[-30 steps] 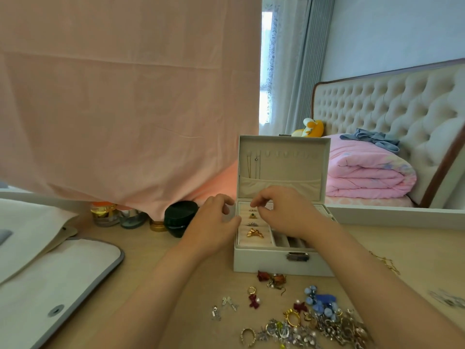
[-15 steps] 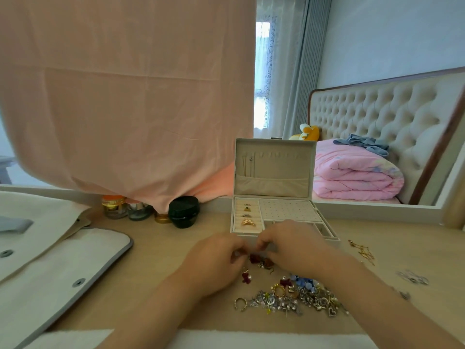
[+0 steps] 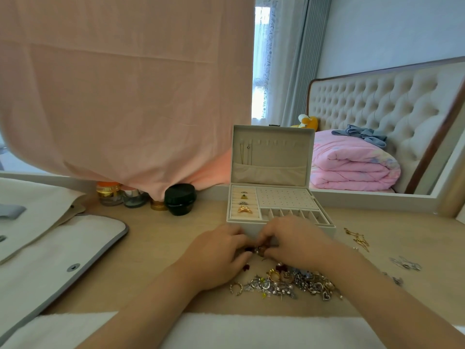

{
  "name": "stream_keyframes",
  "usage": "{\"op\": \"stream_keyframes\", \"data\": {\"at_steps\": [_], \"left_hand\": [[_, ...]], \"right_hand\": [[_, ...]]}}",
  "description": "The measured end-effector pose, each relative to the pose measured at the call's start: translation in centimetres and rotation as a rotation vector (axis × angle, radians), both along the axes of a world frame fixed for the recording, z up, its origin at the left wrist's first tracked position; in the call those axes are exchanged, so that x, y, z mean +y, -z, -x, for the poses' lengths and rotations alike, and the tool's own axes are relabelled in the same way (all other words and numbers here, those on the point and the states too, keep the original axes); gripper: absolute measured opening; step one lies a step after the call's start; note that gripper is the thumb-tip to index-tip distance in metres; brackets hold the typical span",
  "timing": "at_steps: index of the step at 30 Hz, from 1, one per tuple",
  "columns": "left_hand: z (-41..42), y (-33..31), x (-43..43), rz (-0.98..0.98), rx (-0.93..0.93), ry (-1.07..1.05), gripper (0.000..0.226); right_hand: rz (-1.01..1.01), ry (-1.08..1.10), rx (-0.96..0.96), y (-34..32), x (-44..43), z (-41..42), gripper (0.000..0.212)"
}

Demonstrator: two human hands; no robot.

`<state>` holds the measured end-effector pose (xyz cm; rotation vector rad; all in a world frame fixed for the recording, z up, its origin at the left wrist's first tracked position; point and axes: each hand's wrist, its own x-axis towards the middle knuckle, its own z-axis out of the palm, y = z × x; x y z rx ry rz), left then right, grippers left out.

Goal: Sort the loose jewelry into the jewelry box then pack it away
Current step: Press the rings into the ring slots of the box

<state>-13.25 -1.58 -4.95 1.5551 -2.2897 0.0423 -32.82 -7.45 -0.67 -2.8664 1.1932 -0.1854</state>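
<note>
Small dark red and gold piece (image 3: 256, 249) is sitting between both sets of fingertips, just above the tabletop, right in front of the box's front wall. Left hand (image 3: 216, 258) is curling its fingers in and pinching the piece from the left. Right hand (image 3: 294, 241) is pinching it from the right, knuckles up, covering the middle of the box front.

Pile (image 3: 289, 283) of loose rings, earrings and charms is lying just nearer than the hands, toward the near edge, mostly under the right wrist. One small red bit (image 3: 246, 267) is lying apart, beside the left fingers.

Box (image 3: 327, 225) is standing open past the hands, mid-tabletop, lid (image 3: 271, 152) upright. Gold ring (image 3: 244, 209) is sitting in the front ring slot at the box's left, three smaller rings lined up behind it. Dotted earring panel (image 3: 285, 197) is lying to their right, a row of small compartments in front of it.

Gold chain (image 3: 357, 238) is lying right of the box; silver bits (image 3: 405, 263) are lying further toward the right edge.

Black jar (image 3: 180, 199) is standing left of the box at the far edge, smaller jars (image 3: 108, 192) beyond it. Pink cloth (image 3: 125, 96) is hanging over them. White bag (image 3: 63, 248) is lying at the left edge. White towel (image 3: 251, 328) is running along the near edge.
</note>
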Motion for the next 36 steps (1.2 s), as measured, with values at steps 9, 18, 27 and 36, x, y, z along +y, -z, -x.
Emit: {"op": "stream_keyframes", "data": {"at_steps": [9,18,27,36], "left_hand": [[1.0,-0.8,0.1,0.042,-0.064,-0.075,0.026],[2.0,-1.3,-0.4,-0.138,0.107,-0.152,0.034],[1.4,-4.3,-0.4,-0.023,0.483,-0.102,0.018],[2.0,-7.9,-4.7,-0.042,0.662,-0.115,0.021]], "right_hand": [[-0.323,-0.014,-0.337,-1.2,-1.1,1.3,0.021],[-0.298,0.080,-0.717,-2.4,-3.0,1.5,0.025],[-0.145,0.119,-0.663,-1.7,-4.3,1.9,0.016],[-0.078,0.132,-0.790,-1.9,-5.5,1.9,0.016]]}}
